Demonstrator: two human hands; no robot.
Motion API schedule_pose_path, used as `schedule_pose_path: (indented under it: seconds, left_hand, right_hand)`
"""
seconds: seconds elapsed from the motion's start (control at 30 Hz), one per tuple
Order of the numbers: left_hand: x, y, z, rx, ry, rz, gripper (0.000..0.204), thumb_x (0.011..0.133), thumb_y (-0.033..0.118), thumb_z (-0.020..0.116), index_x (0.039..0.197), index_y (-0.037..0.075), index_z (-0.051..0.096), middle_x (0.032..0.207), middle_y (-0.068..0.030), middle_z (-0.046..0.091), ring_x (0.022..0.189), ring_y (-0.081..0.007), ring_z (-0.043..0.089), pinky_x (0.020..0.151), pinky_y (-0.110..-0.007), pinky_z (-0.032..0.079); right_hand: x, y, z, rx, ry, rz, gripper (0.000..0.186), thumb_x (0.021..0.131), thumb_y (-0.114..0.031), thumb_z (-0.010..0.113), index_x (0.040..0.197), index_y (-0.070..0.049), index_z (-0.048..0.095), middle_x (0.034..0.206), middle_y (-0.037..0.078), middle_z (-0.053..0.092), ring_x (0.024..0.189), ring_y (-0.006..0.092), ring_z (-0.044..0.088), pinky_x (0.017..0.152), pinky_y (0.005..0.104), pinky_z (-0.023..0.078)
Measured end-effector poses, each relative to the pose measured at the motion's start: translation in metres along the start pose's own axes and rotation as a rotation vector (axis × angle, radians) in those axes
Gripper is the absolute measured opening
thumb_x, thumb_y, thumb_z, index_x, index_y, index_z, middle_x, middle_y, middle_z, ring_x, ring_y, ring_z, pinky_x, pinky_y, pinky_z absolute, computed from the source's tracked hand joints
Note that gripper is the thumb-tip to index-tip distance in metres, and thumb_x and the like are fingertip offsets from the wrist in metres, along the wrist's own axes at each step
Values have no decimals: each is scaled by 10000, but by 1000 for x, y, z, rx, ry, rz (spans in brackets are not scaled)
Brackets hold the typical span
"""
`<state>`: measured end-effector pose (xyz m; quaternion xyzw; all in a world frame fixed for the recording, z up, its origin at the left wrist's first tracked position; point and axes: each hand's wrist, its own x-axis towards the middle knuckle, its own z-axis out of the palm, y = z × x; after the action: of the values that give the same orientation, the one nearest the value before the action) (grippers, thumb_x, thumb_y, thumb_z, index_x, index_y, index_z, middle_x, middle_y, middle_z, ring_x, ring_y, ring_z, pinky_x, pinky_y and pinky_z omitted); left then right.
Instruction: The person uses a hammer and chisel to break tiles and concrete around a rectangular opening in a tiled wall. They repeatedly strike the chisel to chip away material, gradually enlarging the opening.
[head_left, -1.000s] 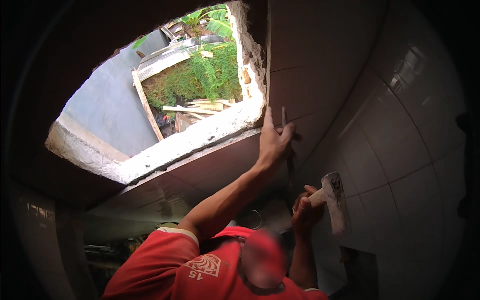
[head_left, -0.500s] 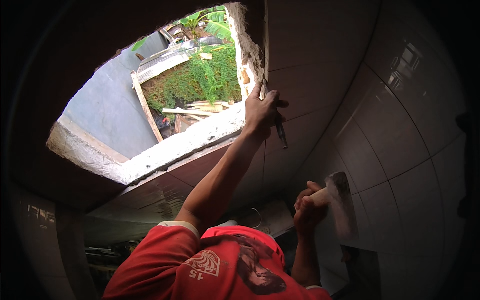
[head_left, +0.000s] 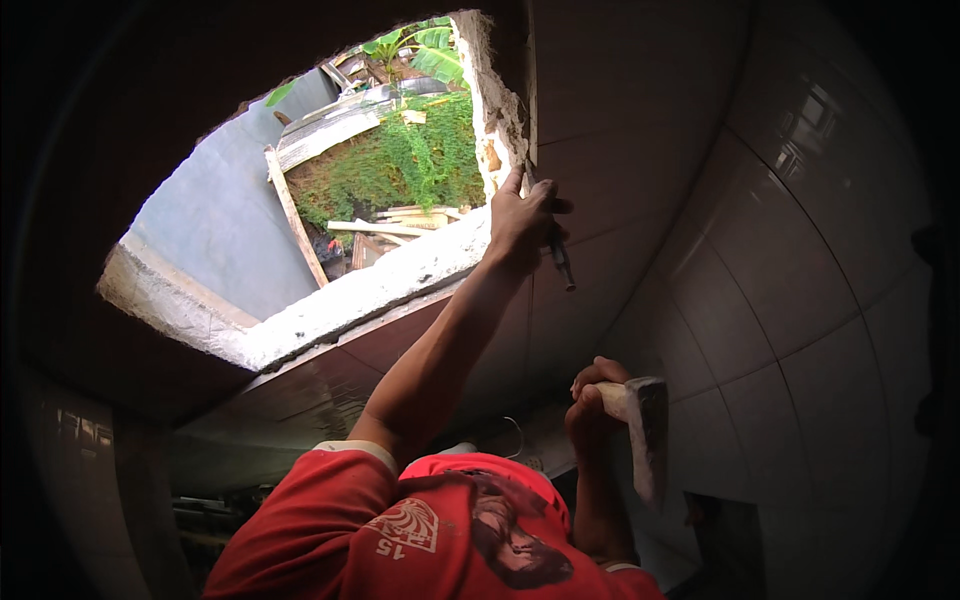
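My left hand reaches up to the lower right corner of a rough wall opening. Its fingers are closed around a dark metal chisel, whose back end sticks out below the hand. The chisel's tip is at the broken plaster edge, and my fingers partly hide it. Lower and to the right, my right hand grips a hammer by its pale wooden handle. The heavy grey head hangs in the air, apart from the chisel.
Large glossy tiles cover the wall at the right. A pale, chipped sill runs along the opening's bottom. Beyond it are a grey wall, green plants and stacked wooden boards. The room below is dark.
My right hand has moved a little left with the hammer, and the hammer head has swung left and slightly down. My left hand and the chisel have hardly moved.
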<state>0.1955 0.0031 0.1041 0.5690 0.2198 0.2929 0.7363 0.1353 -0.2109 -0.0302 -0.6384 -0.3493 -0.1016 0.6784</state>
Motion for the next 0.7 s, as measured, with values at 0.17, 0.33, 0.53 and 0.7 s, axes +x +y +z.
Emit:
schedule_pose_path:
  seconds: [0.17, 0.33, 0.53, 0.7]
  left_hand:
    - [6, -1, -11, -38, 86, -73, 345, 1020, 167, 542, 1298, -2, 425, 859, -185, 684, 505, -172, 572, 453, -291, 480]
    - [-9, 3, -19, 30, 16, -22, 254, 1039, 195, 503, 1215, 15, 467, 791, -150, 678, 490, -164, 565, 459, -285, 472]
    - [-21, 14, -6, -2, -83, -31, 304, 1019, 193, 424, 1248, 2, 483, 822, -160, 690, 503, -174, 566, 497, -300, 491]
    - [-19, 20, -2, 45, -98, -14, 256, 1043, 225, 476, 1206, 35, 527, 897, -144, 718, 542, -139, 601, 484, -259, 472]
  right_hand:
    - [10, 6, 4, -236, -197, 157, 418, 1037, -310, 587, 1327, -13, 625, 1102, 255, 693, 1033, 400, 699, 838, 454, 551]
    - [-1, 1, -1, -141, -120, 218, 433, 1037, -298, 587, 1293, 50, 620, 1170, 232, 693, 1090, 381, 683, 944, 419, 532]
    - [1, -1, -10, -169, -140, 214, 443, 1035, -311, 574, 1273, 62, 585, 1045, 166, 662, 901, 271, 635, 794, 370, 512]
    - [4, 3, -9, -168, -102, 61, 484, 1040, -313, 536, 1305, 88, 476, 838, 67, 563, 608, 120, 510, 571, 289, 449]
